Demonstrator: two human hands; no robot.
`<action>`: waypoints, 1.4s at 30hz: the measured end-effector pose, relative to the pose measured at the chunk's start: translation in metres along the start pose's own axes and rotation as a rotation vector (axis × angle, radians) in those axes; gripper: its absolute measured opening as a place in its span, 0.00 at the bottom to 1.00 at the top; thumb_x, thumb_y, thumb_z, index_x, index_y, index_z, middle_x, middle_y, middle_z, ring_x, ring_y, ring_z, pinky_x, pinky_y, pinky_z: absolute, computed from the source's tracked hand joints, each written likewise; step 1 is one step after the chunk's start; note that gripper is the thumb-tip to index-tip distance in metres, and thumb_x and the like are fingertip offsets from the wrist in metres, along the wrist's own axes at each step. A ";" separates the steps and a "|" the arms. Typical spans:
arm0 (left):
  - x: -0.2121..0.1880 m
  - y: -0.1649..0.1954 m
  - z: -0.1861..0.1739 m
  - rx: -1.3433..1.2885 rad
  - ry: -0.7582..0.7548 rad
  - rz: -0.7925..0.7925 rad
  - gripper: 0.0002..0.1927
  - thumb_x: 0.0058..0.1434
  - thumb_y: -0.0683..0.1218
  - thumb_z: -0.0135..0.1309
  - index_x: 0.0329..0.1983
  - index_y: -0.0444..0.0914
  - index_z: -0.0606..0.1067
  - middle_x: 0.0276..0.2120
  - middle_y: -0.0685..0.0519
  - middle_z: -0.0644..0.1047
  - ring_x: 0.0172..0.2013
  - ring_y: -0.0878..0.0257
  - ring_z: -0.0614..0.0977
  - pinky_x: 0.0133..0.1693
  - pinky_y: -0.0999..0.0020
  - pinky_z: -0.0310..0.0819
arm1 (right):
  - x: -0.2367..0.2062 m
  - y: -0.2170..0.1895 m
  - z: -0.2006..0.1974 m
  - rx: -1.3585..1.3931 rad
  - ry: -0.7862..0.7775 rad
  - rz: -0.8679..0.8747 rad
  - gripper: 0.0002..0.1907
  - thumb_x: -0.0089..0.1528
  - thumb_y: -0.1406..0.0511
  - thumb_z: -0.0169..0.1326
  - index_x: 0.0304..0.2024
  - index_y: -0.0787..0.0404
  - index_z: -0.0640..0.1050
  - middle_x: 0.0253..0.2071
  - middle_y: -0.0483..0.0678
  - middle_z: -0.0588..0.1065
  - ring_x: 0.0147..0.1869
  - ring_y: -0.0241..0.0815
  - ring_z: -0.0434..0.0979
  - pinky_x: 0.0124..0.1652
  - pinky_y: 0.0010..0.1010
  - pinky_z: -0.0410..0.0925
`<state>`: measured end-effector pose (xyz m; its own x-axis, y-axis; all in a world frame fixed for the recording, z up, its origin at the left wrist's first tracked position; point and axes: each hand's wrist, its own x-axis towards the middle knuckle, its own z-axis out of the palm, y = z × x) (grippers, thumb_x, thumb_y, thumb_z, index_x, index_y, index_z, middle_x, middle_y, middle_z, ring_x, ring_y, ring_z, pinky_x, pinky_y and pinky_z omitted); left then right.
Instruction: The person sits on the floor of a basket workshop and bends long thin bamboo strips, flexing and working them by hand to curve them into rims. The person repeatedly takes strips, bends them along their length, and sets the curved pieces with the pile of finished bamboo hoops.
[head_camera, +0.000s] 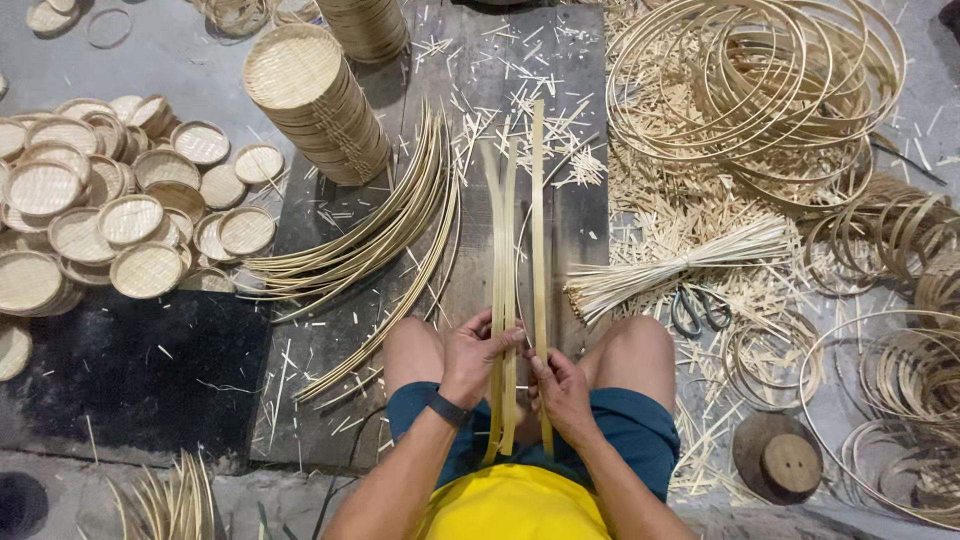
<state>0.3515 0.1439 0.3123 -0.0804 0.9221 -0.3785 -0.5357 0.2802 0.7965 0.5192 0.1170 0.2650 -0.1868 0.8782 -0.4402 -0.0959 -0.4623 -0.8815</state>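
Observation:
I sit on the floor with my knees apart over a dark wooden board (560, 70). My left hand (478, 350) grips a bundle of long flat bamboo strips (500, 240) that point away from me. My right hand (560, 388) pinches one separate bamboo strip (538, 200), held a little apart to the right of the bundle. The near ends of the strips reach down to my lap.
Curved bamboo strips (370, 240) fan out at left. A tall stack of woven trays (318, 100) and several loose round trays (130, 220) lie beyond. At right: bamboo hoops (760, 90), a tied bundle of thin sticks (670, 265), scissors (697, 310), a round wooden block (778, 456).

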 end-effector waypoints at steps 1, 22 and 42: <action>-0.001 -0.003 0.000 -0.007 -0.003 -0.013 0.16 0.57 0.33 0.63 0.48 0.30 0.79 0.37 0.49 0.83 0.34 0.63 0.84 0.37 0.70 0.81 | 0.000 0.002 -0.001 0.002 -0.005 -0.024 0.13 0.67 0.60 0.51 0.47 0.61 0.78 0.24 0.42 0.70 0.22 0.32 0.69 0.21 0.25 0.64; 0.022 -0.006 -0.032 0.174 0.153 0.002 0.17 0.61 0.43 0.63 0.53 0.35 0.81 0.31 0.58 0.80 0.27 0.72 0.74 0.28 0.75 0.68 | 0.011 0.025 0.021 -0.014 -0.054 -0.091 0.14 0.68 0.66 0.50 0.55 0.59 0.76 0.31 0.42 0.75 0.34 0.32 0.74 0.35 0.26 0.71; 0.157 -0.082 -0.013 1.216 0.238 -0.051 0.30 0.57 0.66 0.62 0.46 0.35 0.80 0.44 0.36 0.81 0.47 0.40 0.82 0.51 0.52 0.76 | 0.000 0.024 -0.061 -0.083 0.496 -0.315 0.16 0.71 0.58 0.45 0.40 0.63 0.77 0.19 0.36 0.61 0.20 0.26 0.57 0.20 0.21 0.54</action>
<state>0.3715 0.2627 0.1815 -0.3015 0.8669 -0.3970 0.5741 0.4974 0.6503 0.5770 0.1139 0.2335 0.3196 0.9331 -0.1647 0.0078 -0.1764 -0.9843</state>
